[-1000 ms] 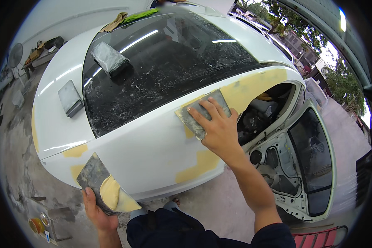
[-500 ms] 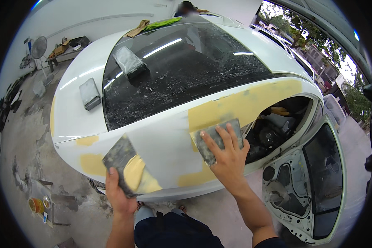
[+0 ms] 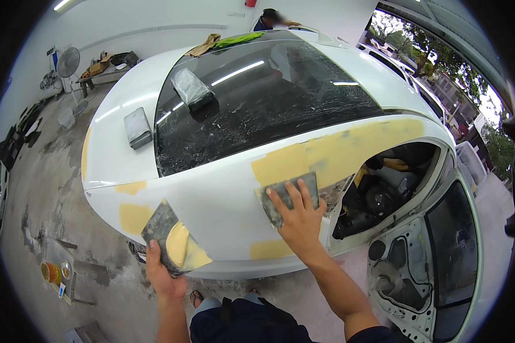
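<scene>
My left hand (image 3: 165,280) grips a dark grey mixing board (image 3: 156,224) by its near edge, tilted, with a mound of yellow putty (image 3: 178,246) on its face. My right hand (image 3: 300,220) has its fingers spread over a flat dark grey putty spreader (image 3: 268,209), thumb at its right edge. That spreader lies at or just over the white car's side panel (image 3: 212,191), by the lower edge of a long yellow putty patch (image 3: 349,150). More yellow patches (image 3: 269,249) lie lower on the panel and at the rear corner. Whether the spreader touches the panel is unclear.
An open car door (image 3: 395,280) swings out at the right. Grey blocks rest on the dusty rear window (image 3: 257,120) and the boot lid (image 3: 111,148). A green cloth (image 3: 239,39) lies on the roof edge. Beyond stands another person (image 3: 264,23). A stool (image 3: 77,268) holds tubs.
The view has shifted slightly. Both hands sit a little further left in the picture, still holding the board and the spreader. More of the person beyond the car shows.
</scene>
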Available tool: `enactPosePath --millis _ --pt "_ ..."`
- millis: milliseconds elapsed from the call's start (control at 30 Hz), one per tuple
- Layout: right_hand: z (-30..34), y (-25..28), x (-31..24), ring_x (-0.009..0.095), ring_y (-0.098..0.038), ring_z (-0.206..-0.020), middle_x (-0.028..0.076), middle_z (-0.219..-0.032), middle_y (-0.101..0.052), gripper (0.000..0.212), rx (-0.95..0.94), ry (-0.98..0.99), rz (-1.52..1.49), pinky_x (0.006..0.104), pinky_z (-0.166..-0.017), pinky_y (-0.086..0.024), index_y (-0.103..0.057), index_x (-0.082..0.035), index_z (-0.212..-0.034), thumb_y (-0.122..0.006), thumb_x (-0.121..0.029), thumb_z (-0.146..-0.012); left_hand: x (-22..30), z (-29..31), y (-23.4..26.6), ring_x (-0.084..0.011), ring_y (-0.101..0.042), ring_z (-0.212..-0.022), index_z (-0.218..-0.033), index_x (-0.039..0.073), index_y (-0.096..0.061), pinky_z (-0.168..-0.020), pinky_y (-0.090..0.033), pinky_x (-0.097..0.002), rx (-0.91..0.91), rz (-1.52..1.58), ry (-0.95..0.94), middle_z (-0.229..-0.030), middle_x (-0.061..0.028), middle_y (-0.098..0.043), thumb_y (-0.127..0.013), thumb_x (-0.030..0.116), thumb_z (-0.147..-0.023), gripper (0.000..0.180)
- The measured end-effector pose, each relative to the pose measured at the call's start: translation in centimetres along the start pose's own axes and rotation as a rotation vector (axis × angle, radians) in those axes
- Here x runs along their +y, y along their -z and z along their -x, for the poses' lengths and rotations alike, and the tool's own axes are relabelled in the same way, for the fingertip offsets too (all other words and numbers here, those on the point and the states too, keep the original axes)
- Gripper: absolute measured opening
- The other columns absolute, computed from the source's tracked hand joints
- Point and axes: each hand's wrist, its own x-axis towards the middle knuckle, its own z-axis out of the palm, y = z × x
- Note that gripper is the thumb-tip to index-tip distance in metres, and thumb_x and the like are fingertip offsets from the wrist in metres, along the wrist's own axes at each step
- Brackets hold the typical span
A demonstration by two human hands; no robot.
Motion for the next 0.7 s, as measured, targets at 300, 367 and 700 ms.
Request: enactPosePath --millis 300,367,700 --pt "-1.1 4.4 -1.8 0.030 -0.053 -0.141 0.009 -0.146 -0.058 0.060 0.009 -0.053 -0.062 0.0626 -0.092 -0.036 -0.070 -0.033 -0.136 -0.073 -0.012 -0.080 5.9 -3.0 4.7 -0.0248 -0.067 -0.124 -0.147 0.003 -0.052 -0.106 -0.054 -0.0435 0.002 -0.034 -0.056 -0.138 -0.0099 -0.066 -0.051 0.036 -0.113 0.048" --pt "-4.7 4.5 -2.3 0.030 -0.050 -0.144 0.008 -0.145 -0.057 0.064 0.006 -0.045 -0.027 0.0634 -0.095 -0.035 -0.070 -0.033 -0.136 -0.074 -0.009 -0.077 5.3 -3.3 3.5 -0.0256 -0.067 -0.125 -0.149 0.003 -0.051 -0.107 -0.054 -0.0441 -0.090 -0.028 -0.031 -0.139 -0.0108 -0.066 -0.051 0.035 -0.113 0.048" --pt "-5.1 0.5 -3.3 0.029 -0.047 -0.147 0.006 -0.146 -0.056 0.066 0.020 -0.025 -0.046 0.0633 -0.095 -0.035 -0.069 -0.034 -0.138 -0.075 -0.009 -0.077 4.0 -2.3 1.8 -0.0262 -0.064 -0.128 -0.153 0.004 -0.046 -0.108 -0.052 -0.0436 -0.065 -0.028 0.086 -0.141 -0.0110 -0.062 -0.054 0.033 -0.112 0.050"
